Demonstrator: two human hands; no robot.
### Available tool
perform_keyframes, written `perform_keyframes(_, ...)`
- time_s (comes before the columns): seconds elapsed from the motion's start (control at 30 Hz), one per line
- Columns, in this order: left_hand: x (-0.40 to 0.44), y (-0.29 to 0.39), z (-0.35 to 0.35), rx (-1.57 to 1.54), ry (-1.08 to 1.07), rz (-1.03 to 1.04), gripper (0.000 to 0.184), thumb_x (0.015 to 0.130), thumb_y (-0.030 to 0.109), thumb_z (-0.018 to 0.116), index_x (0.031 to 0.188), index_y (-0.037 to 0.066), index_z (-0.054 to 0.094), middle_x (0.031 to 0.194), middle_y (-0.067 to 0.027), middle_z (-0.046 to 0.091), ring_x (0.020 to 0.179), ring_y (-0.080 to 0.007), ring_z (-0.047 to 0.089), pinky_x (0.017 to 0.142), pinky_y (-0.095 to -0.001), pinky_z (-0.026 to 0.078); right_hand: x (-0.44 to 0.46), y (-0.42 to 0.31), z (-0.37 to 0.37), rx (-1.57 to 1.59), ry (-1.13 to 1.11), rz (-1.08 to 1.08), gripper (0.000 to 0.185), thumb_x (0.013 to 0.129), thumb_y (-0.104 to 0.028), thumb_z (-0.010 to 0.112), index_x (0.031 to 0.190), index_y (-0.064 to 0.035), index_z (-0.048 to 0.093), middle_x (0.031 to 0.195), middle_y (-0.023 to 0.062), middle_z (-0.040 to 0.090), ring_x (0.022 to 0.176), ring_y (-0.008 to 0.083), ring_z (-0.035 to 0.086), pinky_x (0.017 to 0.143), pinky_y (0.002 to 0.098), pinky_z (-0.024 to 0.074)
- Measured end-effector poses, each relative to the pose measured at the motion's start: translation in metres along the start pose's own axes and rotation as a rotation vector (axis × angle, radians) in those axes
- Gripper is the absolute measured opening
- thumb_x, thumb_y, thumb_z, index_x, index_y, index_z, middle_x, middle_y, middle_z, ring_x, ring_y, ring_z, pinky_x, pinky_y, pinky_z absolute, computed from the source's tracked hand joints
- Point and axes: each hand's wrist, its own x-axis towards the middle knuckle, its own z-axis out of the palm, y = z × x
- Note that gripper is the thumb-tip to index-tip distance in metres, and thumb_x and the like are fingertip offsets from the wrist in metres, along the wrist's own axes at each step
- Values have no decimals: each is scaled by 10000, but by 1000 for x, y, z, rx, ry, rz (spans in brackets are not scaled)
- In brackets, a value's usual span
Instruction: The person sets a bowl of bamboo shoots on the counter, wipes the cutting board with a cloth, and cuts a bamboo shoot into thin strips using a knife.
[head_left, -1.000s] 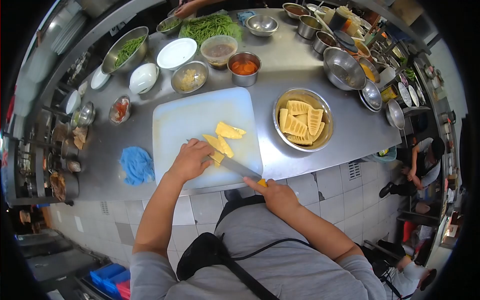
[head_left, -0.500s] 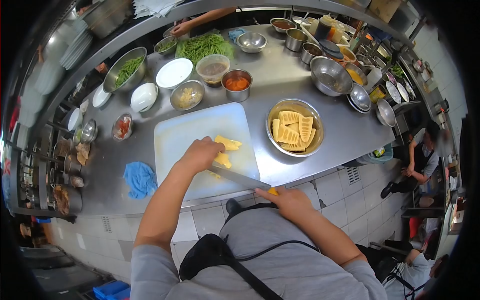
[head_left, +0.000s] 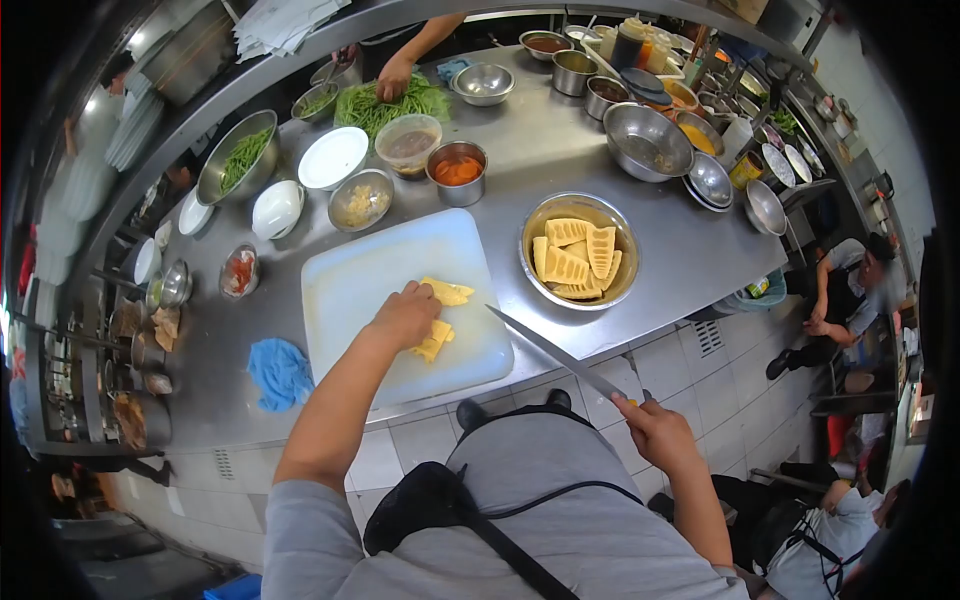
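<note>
Apparently to keep the blade clear, our right hand [head_left: 660, 432] grips the knife [head_left: 560, 355] beside the board [head_left: 395, 250], while our left hand [head_left: 405, 318] presses yellow pieces [head_left: 433, 341] on it.

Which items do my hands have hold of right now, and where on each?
The right hand holds the knife by its handle. The left hand is at the yellow pieces; whether it grips any cannot be told.

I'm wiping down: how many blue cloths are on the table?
2: a near cloth left of the cutting board, a far cloth beside the green beans. Others may be hidden.
</note>
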Motion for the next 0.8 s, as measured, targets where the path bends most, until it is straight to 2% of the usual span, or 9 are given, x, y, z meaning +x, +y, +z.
perform_keyframes(0.1,0,2,5,63,-9,-17,314,881,91,750,1185,164,724,1258,-39,648,1294,-292,548,1015,-442,511,-3,-4,14,58,29,29,664,932,-115,725,1526,-377,585,875,79,683,669,338,691,635,471,592)
perform_keyframes(0.2,-5,10,-2,-46,62,24,304,877,82,732,1166,176,723,1238,-41,651,1270,-293,554,1014,-460,499,-3,-7,27,101,10,42,655,939,-121,721,1528,-371,583,897,91,697,679,353,697,638,479,592)
perform_keyframes(0.27,-4,18,-13,12,-90,-19,230,934,88,674,1143,161,737,1309,-44,647,1318,-277,551,1026,-470,480,-2,-10,29,90,-3,43,654,941,-120,717,1530,-370,582,905,94,702,686,353,701,642,478,593)
perform_keyframes(0.3,-3,17,-10,13,-89,-21,230,934,88,674,1143,161,737,1309,-44,647,1318,-277,551,1026,-470,480,-1,-11,29,77,-16,42,653,943,-119,714,1532,-369,580,912,98,707,692,353,704,647,478,594)
perform_keyframes(0.4,-1,15,-8,36,-72,-27,204,919,110,697,1104,183,747,1239,-40,677,1285,-278,576,1020,-469,472,0,-12,27,70,-22,39,671,941,-120,711,1545,-369,564,911,100,707,705,351,709,657,476,596)
perform_keyframes(0.5,-2,4,-10,43,-142,-34,204,894,134,723,1084,202,754,1146,-44,732,1213,-284,644,989,-470,490,-1,-9,27,62,-48,57,698,931,-121,723,1559,-370,547,924,102,706,727,351,714,670,472,597)
perform_keyframes(0.57,-5,-16,-7,-7,-1,-84,221,872,152,740,1082,214,767,1080,-53,771,1115,-294,708,918,-467,522,-3,-5,27,68,-43,60,710,927,-120,730,1564,-371,542,937,101,706,736,350,715,677,471,598)
perform_keyframes(0.67,-13,-33,-21,32,-26,-112,231,860,179,758,1088,212,774,1078,-52,787,1066,-290,737,870,-467,550,-4,-2,29,75,-41,70,731,918,-118,742,1571,-370,533,961,98,705,750,350,717,688,471,600)
perform_keyframes(0.8,-6,-28,-15,73,-111,-104,290,838,172,797,1124,212,766,1113,-47,782,1102,-277,725,891,-454,570,0,0,30,65,-48,63,753,915,-117,746,1584,-373,516,970,97,704,758,353,719,700,472,604)
